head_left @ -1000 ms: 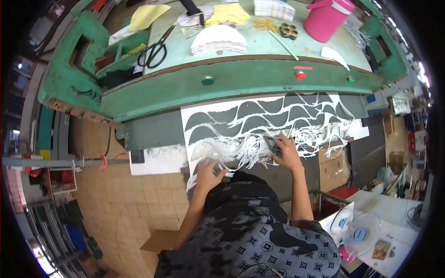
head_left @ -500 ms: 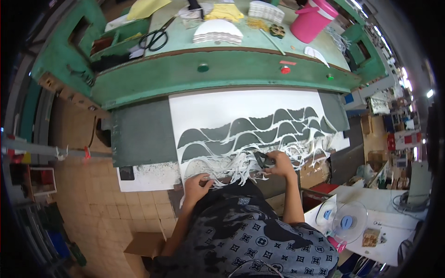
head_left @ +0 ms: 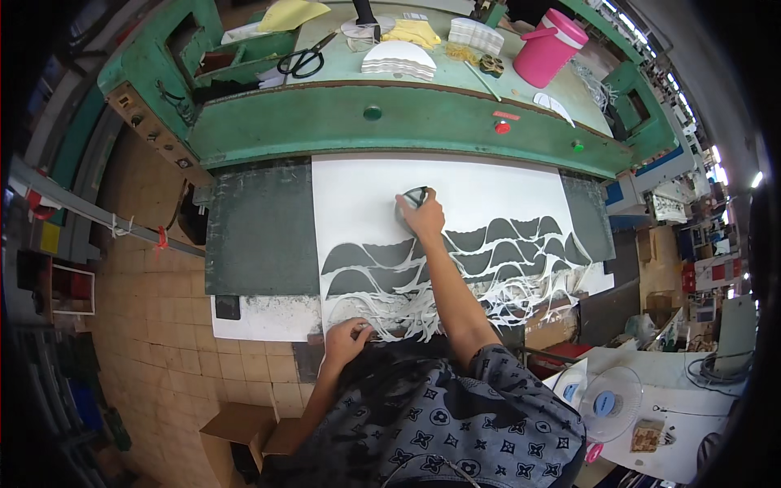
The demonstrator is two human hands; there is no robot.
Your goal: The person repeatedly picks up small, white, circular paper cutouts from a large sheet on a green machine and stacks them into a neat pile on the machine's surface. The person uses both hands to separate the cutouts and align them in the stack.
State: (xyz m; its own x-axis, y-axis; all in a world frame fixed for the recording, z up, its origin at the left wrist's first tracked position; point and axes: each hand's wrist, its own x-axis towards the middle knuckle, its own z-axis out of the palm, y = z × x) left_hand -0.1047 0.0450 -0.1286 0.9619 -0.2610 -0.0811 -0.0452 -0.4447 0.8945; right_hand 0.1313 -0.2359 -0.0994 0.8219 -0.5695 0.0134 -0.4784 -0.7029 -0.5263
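Observation:
My right hand grips a small curved cutting die with a dark rim, over the uncut part of a white sheet. My fingers partly cover the die. Below it, rows of half-moon cut-outs leave a web of thin white scrap strips, which hangs tangled along the near edge. My left hand is at the sheet's near left corner, its fingers curled closed around the end of a scrap strip.
A green press beam with buttons spans the far side. On the table behind it are black scissors, a stack of white half-moon pieces and a pink jug. A dark cutting board lies under the sheet. A fan stands at right.
My right hand has moved forward and left with the die, from the scrap strips to the uncut white sheet. My left hand stays near the corner, its fingers more curled.

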